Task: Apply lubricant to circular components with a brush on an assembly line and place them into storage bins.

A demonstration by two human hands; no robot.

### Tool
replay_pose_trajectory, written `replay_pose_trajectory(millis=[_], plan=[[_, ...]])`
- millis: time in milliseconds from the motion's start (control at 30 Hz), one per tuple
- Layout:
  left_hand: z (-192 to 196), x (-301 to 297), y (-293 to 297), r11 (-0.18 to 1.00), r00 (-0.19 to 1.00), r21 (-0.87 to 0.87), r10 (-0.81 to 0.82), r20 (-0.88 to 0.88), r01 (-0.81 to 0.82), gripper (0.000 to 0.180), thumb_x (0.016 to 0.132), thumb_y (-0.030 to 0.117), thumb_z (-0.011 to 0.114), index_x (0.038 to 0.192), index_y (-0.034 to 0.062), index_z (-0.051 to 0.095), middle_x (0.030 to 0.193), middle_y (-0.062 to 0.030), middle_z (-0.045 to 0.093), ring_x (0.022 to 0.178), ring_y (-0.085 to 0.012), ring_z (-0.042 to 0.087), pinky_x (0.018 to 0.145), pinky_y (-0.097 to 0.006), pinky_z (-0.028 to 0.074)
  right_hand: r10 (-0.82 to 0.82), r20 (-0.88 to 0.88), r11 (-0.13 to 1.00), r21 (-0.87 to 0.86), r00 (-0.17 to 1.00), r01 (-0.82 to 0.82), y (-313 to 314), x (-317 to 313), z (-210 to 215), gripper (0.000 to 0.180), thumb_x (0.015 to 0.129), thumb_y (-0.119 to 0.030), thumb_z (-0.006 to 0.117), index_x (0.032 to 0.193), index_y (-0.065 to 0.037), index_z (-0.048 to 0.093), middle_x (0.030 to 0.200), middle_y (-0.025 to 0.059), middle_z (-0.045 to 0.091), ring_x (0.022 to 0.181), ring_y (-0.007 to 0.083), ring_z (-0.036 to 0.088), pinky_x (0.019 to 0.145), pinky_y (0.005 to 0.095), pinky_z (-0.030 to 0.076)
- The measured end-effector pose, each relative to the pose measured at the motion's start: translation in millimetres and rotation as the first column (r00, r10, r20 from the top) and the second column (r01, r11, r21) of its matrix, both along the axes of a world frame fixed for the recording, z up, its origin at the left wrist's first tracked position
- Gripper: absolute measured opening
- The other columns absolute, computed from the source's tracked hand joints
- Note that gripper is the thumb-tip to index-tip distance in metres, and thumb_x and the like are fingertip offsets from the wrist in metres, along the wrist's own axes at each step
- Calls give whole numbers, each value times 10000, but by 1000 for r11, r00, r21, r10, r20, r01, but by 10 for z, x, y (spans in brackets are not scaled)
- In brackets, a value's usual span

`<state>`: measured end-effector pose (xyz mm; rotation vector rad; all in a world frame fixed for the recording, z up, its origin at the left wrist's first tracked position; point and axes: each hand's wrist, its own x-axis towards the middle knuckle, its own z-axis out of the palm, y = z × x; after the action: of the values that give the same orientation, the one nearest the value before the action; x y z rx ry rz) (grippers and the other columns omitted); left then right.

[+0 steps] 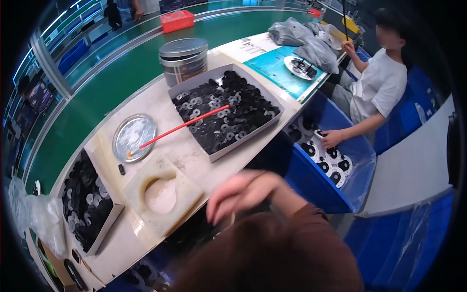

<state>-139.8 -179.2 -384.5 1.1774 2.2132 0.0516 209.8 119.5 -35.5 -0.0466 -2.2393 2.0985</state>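
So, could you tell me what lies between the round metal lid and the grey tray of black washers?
In the head view, a thin red stick spans the worktop from the round metal lid into the grey tray; otherwise bare tabletop.

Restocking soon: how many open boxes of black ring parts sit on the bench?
2. One grey box lies at the bench's far end beside the metal tin; the other box sits at the near left corner. More may be hidden below the bench.
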Motion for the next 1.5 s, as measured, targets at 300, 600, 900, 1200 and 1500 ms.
replay_pose_trajectory(millis=[300, 600, 900, 1200, 1500], plan=[[67, -47, 51, 987, 988, -116, -100, 120, 114, 312, 828, 257, 456, 1016, 36, 572, 982, -190, 578, 966, -298, 537, 825, -367, 408, -874, -163, -416, -238, -458, 878, 1930, 2055, -158, 433, 791, -124, 577, 1179, 23, 452, 1090, 102, 534, 982, 195, 519, 778, 307, 452], [512, -61, -421, 963, 975, -242, -66, 210, 117, 321, 842, 273, 433, 1015, 46, 579, 982, -198, 585, 970, -308, 547, 821, -362, 420, -865, 157, -501, -326, -476, 802, 2736, 2451, -227, 235, 836, -178, 523, 972, 11, 496, 901, 131, 572, 879, 271, 577, 825, 432, 460], [2947, 334, -352, 966, 948, -259, 90, 305, -8, 264, 816, 201, 450, 878, 39, 648, 778, -137, 645, 767, -217, 631, 693, -316, 474, -974, 149, -224, -549, -169, 805, 2438, 2286, -119, 242, 788, -155, 544, 972, -5, 497, 876, 100, 577, 806, 219, 598, 687, 327, 527], [4154, 985, 1094, 750, 845, 658, -311, 434, -63, 710, 701, 27, 572, 1334, 32, 250, 1047, -125, 576, 986, -192, 526, 843, -295, 385, -852, -169, 461, -692, 496, 556, 677, 356, 650, 286, 828, -87, 459, 1076, 55, 449, 973, 149, 588, 848, 231, 612, 720, 322, 537], [4005, 1510, 1901, 263, 482, 610, -417, 771, -747, 679, 822, 36, 545, 1334, 89, 103, 1170, -145, 438, 1021, -190, 487, 759, -279, 476, -743, -225, 644, -496, 630, 583, -473, -937, 277, 391, 862, -44, 443, 1220, -61, 288, 1123, 106, 481, 976, 213, 538, 631, 358, 552]])
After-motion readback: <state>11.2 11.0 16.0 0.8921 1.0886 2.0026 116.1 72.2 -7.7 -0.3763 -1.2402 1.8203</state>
